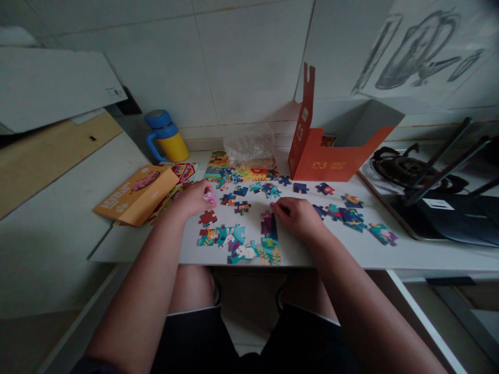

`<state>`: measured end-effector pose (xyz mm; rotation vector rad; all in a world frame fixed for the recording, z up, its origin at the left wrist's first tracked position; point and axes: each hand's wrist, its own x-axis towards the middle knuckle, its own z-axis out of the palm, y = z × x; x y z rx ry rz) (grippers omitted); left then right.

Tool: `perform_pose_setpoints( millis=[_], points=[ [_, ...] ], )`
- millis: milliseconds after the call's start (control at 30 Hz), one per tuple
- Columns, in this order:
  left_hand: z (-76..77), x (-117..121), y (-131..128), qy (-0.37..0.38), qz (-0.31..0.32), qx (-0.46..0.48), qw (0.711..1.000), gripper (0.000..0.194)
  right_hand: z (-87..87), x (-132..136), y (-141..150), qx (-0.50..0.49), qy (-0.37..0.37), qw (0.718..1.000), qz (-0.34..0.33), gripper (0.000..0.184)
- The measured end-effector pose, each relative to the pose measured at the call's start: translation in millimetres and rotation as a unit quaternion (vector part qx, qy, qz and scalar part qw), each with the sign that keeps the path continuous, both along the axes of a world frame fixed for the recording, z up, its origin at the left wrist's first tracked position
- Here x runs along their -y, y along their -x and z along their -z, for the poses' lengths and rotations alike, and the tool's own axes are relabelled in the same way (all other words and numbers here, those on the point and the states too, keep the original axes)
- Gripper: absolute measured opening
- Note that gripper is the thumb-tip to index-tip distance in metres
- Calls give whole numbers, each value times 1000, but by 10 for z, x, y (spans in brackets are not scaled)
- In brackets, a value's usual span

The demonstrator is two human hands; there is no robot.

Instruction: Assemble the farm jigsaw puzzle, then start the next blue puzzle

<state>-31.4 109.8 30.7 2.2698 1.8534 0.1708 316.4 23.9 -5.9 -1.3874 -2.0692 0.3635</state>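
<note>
My left hand [193, 197] is closed around a pink puzzle piece [210, 197], which shows between thumb and fingers. To the right, my right hand [299, 217] rests on the table with curled fingers. Its fingertips are at the upper right of a joined puzzle section, close to a purple piece [266, 223]; what they pinch, if anything, is hidden. The joined section includes white rabbit pieces [245, 251] along the table's front edge. Loose puzzle pieces [242, 207] lie between my hands, and a dark red piece [208, 218] is just below my left hand.
More loose pieces [353, 217] lie right of my right hand. Behind stand an orange-red box [331, 158], a clear plastic bag [249, 148] and a blue-yellow jug [171, 143]. A yellow-orange box [136, 195] sits left; a gas stove [413, 169] is at right.
</note>
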Motion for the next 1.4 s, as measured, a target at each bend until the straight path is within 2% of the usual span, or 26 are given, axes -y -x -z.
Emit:
perform_pose_setpoints(
  millis=[100,200,267,367,533,700,767,800,867,933,1000,1100,1167,1300,1400],
  points=[
    [-58,107,-93,-9,15,60,998,16,-20,4,6,-1,6,1000,-1,39],
    [-111,254,-267,10,16,152,988,13,-23,-1,4,3,8,1000,-7,38],
    [-128,343,-427,58,37,224,972,15,-15,-7,0,8,10,1000,-10,38],
    [-124,427,-679,153,90,317,932,14,1,-17,0,13,13,1000,-10,37],
    [-51,434,-954,188,123,365,904,13,-11,-5,4,8,11,1000,-16,35],
    [109,432,-1132,237,191,449,840,18,-49,27,6,-68,89,989,-100,28],
    [154,436,-1174,230,206,462,831,20,-40,28,8,-74,95,987,-110,26],
    [167,434,-1180,210,206,456,840,20,-30,25,9,-70,90,988,-106,25],
    [175,416,-1160,126,193,410,882,17,-8,16,11,-56,78,992,-82,24],
    [171,386,-1103,19,184,312,932,12,5,8,11,-45,62,996,-44,22],
    [164,359,-1026,-50,197,200,958,8,7,4,12,-38,42,998,-1,23],
    [154,351,-903,-78,220,111,966,9,-6,5,16,-41,18,998,40,30],
    [137,357,-821,-84,206,87,971,10,-15,9,19,-43,13,998,46,34],
    [68,295,-655,-84,128,20,988,13,-17,15,18,-39,15,998,46,37],
    [19,123,-545,-109,53,-5,993,22,-4,12,11,-32,10,998,47,34]
  ],
)
